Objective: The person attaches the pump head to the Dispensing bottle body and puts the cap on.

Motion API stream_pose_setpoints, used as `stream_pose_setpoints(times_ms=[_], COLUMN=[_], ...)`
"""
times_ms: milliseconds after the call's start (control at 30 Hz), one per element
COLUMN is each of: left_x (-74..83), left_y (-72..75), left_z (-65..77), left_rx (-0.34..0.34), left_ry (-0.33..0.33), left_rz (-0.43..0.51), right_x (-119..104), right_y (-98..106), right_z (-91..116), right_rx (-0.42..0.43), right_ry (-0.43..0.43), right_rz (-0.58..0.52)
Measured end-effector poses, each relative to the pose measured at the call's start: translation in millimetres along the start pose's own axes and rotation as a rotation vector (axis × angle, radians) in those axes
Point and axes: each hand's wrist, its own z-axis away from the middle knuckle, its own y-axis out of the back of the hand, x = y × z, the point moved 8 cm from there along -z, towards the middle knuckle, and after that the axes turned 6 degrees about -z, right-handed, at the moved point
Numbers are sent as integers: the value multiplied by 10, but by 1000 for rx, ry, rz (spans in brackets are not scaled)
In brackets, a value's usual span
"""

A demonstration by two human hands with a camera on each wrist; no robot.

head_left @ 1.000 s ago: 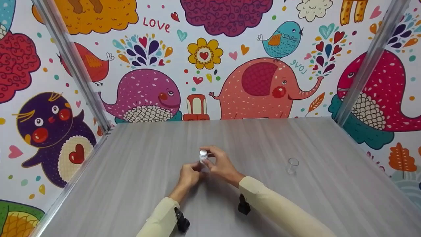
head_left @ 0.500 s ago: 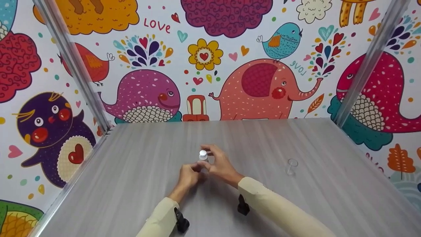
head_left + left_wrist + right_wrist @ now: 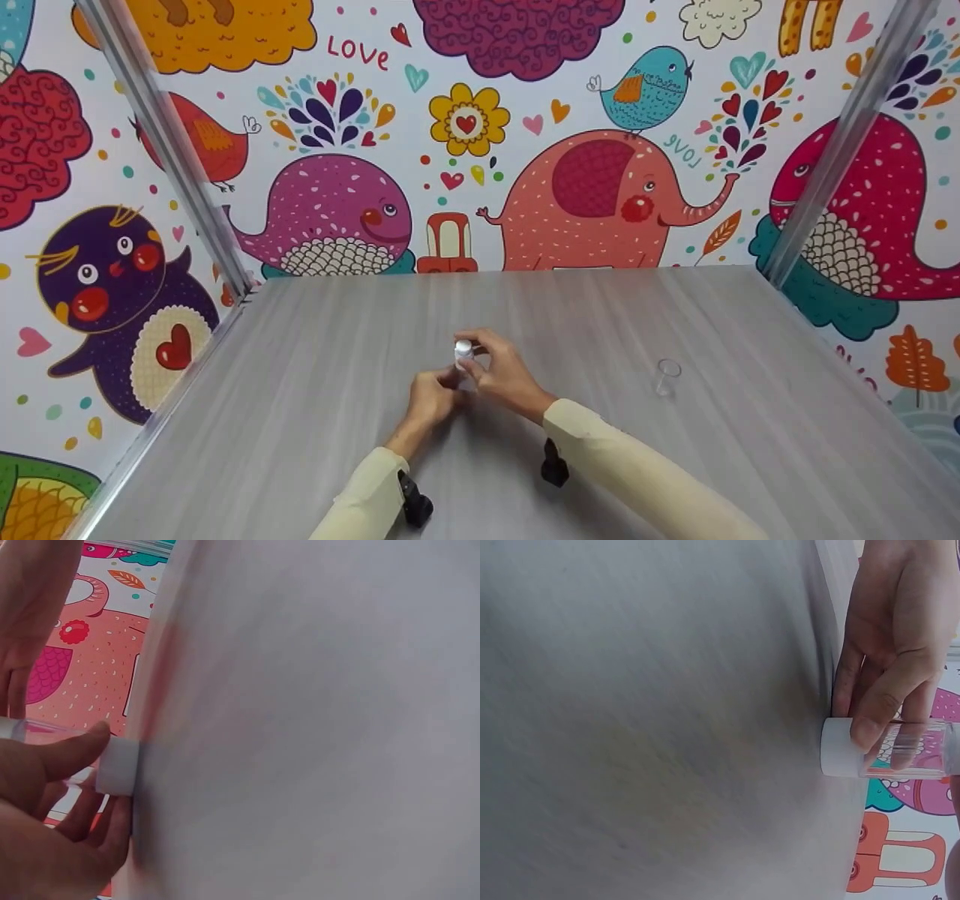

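Bottle [image 3: 464, 354] is partly behind fingers [image 3: 116, 829], well left of a probable glass [image 3: 666, 378].

Bottle [image 3: 919, 751]: end cropped, right wrist view
Right hand [image 3: 953, 851]: beside bottle, mostly cropped there
Tabletop [image 3: 652, 720]: blurred beside bottle, both wrist views

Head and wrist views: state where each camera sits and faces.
Head: on the head, facing forward and down at table, wall and bottle; left hand, right hand and sleeves show.
Left wrist: on that wrist, facing forward-right past the bottle to the elephant; left hand and part of right hand show.
Right wrist: on that wrist, facing forward-left past the bottle to the whale; left hand and a sliver of right hand show.
Shared: both wrist views show the bottle's white end.
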Motion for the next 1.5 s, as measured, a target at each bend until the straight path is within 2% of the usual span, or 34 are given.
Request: stream_pose_setpoints(times_ms=[167,400,633,767,867,1100,1500], left_x=[-16,8,-20,-20,-15,-10,-30], left_y=[-2,7,-15,-13,-7,-12,-36], left_z=[1,16,29,22,17,-11,-13], left_rx=[-1,-1,-24,-22,-13,-11,-16], left_ry=[31,3,33,28,19,26,38], left_rz=[-9,3,61,74,50,28,48], right_x=[22,49,107,84,71,69,80], right_y=[12,37,70,61,45,44,75], right_z=[10,10,16,19,36,53,57], right_rx=[14,31,59,41,29,43,56], right_ry=[-15,-27,-114,-91,-60,-19,-7], right_rz=[0,-37,-129,-124,-99,-62,-48])
